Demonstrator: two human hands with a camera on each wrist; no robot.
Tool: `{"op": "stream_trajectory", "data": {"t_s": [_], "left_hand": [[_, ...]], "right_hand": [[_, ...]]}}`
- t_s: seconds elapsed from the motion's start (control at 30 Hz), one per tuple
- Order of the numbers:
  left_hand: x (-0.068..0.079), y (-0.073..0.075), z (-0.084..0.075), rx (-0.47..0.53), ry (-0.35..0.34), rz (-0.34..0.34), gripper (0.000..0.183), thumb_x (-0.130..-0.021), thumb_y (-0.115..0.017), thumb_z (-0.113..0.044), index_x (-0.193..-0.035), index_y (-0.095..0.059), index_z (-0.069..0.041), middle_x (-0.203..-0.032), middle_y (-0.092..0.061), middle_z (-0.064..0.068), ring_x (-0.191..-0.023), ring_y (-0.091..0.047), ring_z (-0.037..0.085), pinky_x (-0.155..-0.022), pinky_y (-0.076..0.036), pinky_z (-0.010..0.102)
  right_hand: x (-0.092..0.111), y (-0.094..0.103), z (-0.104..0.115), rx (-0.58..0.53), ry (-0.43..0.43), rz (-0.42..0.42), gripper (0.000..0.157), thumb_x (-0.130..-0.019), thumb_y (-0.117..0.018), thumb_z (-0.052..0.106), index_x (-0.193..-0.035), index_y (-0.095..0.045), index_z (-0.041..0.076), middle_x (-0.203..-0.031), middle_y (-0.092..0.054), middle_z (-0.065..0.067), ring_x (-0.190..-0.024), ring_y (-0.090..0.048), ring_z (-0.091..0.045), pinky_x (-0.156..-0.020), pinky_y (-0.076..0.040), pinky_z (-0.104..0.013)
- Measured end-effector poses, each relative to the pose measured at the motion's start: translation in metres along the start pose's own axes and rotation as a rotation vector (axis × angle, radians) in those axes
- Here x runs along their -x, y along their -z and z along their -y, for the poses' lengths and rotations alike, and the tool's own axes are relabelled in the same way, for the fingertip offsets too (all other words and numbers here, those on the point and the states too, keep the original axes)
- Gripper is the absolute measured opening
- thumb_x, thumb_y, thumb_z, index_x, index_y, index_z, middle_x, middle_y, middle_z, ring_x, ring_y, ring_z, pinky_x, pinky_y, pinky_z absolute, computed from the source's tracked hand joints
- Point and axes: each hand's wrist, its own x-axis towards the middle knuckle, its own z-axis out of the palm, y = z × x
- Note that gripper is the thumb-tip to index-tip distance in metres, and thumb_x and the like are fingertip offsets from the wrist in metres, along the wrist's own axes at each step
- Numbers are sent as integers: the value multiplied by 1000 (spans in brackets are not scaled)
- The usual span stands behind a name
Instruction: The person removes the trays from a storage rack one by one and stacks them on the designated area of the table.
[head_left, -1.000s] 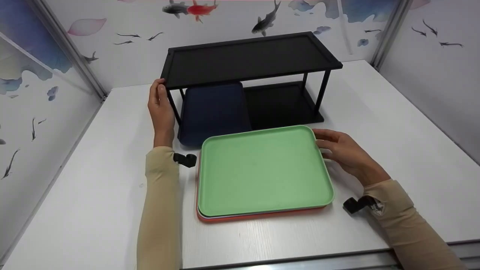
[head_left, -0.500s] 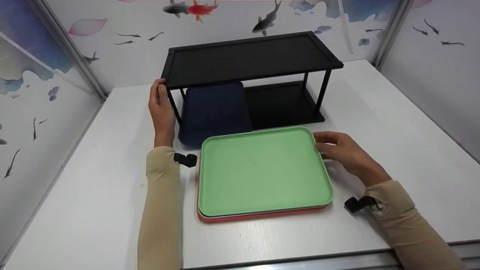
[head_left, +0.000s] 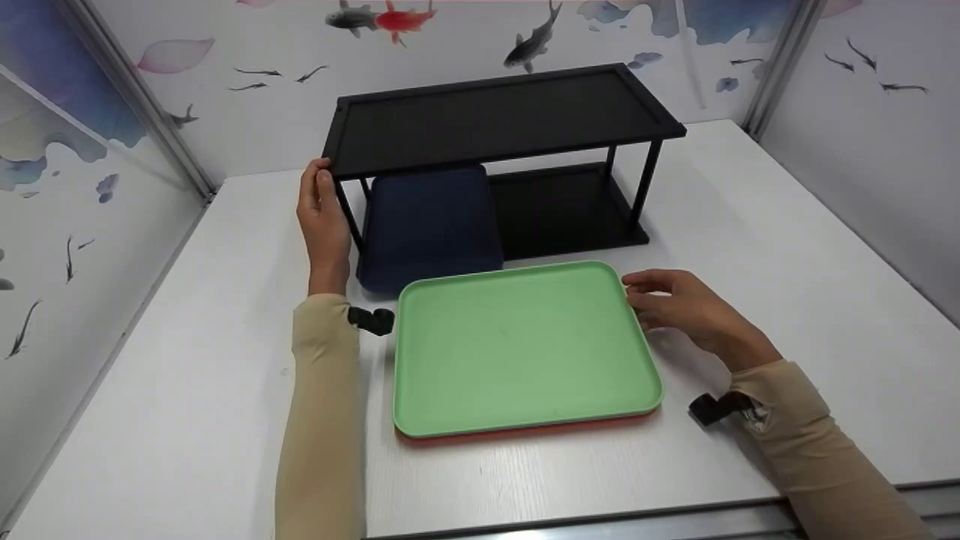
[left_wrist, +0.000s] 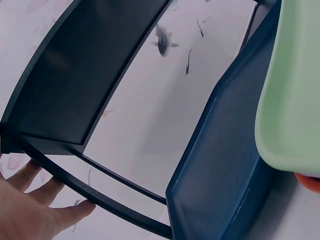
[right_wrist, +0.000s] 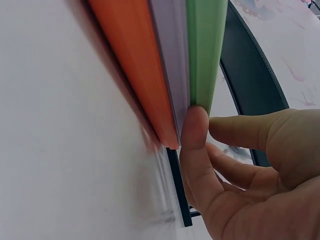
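A light green tray [head_left: 525,352] lies on top of a purple tray [right_wrist: 172,60] and an orange-red tray [right_wrist: 132,60]. My right hand [head_left: 694,311] is at the stack's right side, where its fingertips pinch the green tray's edge; the right wrist view shows them near the corner. To the left, my left hand [head_left: 322,225] holds the left end of a black two-tier rack [head_left: 495,120], its fingers around the corner post. A dark navy tray [head_left: 431,232] sits on the rack's lower tier, at the left, its front end reaching past the rack.
Patterned panels [head_left: 247,120] with painted fish wall in the white table [head_left: 202,375] at the back and sides. A metal edge [head_left: 600,521] runs along the table's front. The rack's lower tier [head_left: 562,210] shows bare black surface right of the navy tray.
The green tray has slid slightly toward me and to the left over the stack, covering more of the trays below. My right hand moved slightly with it; my left hand stayed on the rack.
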Motion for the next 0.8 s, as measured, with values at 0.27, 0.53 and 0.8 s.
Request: {"op": "stream_trajectory", "data": {"t_s": [0.27, 0.53, 0.8], "left_hand": [[0, 0, 1, -12, -9, 0, 45, -112, -39, -38, -149, -48, -14, -161, -38, 0, -148, -33, 6, -117, -29, 18], [0, 0, 1, -7, -20, -9, 45, -112, -39, -36, -149, -48, -12, -161, -39, 1, -148, -34, 7, -117, -30, 18], [0, -1, 1, -1, -23, -11, 44, -112, -39, -35, -148, -49, -11, -160, -40, 1, -147, -36, 7, -117, -30, 18]], "right_hand": [[-1, 0, 1, -2, -14, -2, 54, -104, -61, 22, -148, -45, -5, -135, -57, -20, -95, -67, -11, -81, -58, -27], [-2, -2, 20, 52, 38, -19, 59, -109, -50, 30, -155, -32, -1, -148, -45, -25, -125, -56, -33, -101, -49, -40], [-19, -14, 86, 99, 108, 13, 58, -108, -52, 29, -156, -30, 4, -145, -50, -24, -130, -51, -37, -111, -42, -51]]}}
